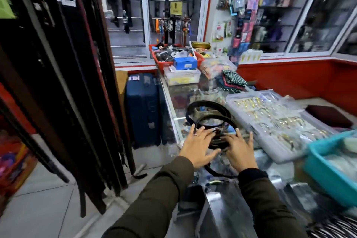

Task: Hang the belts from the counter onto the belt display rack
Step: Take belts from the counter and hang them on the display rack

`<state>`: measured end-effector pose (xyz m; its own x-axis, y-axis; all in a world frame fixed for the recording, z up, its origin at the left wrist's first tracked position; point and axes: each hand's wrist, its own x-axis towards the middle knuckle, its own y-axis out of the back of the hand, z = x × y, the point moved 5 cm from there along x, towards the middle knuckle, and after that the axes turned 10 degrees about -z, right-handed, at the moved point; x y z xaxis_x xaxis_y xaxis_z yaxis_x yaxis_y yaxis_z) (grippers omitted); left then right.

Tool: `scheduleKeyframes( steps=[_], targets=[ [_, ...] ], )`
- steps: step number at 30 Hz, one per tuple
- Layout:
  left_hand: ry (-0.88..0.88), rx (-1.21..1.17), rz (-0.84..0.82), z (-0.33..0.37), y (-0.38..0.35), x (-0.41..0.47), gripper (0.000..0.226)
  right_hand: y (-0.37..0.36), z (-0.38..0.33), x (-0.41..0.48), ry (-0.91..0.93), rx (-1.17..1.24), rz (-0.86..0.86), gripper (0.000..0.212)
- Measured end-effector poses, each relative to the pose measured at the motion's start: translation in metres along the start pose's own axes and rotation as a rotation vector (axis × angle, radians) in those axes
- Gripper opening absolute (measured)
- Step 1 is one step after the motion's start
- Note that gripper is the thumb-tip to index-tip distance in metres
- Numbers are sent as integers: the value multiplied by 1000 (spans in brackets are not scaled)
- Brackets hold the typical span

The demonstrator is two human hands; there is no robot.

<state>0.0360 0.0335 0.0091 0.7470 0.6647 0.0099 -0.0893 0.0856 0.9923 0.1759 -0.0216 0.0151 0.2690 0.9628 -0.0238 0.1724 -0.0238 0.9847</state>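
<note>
Several black belts (207, 116), coiled into loops, lie on the glass counter (173, 102) in the middle of the view. My left hand (197, 145) and my right hand (240, 150) rest flat on the nearest coil, fingers spread, one on each side. Neither hand is closed around a belt. The belt display rack (63, 83) stands on the left, hung with many long dark belts that reach almost to the floor.
A clear tray of gold jewellery (274, 121) and a teal bin (332, 164) sit on the counter to the right. A red basket (173, 56) and boxes crowd the far end. A blue suitcase (143, 108) stands between rack and counter.
</note>
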Motion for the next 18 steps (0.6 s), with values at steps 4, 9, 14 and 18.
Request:
scheduleKeyframes(
  steps=[4, 9, 14, 18],
  targets=[
    [-30, 121, -118, 17, -21, 10, 82, -7, 9, 6, 24, -98, -182, 65],
    [5, 121, -42, 19, -16, 14, 38, -5, 14, 15, 39, -154, -48, 47],
    [-46, 76, 143, 4, -1, 14, 30, 22, 6, 20, 46, -153, -23, 36],
    [-62, 39, 274, -11, 26, 10, 32, 50, -10, 23, 84, -149, 41, 38]
  ],
)
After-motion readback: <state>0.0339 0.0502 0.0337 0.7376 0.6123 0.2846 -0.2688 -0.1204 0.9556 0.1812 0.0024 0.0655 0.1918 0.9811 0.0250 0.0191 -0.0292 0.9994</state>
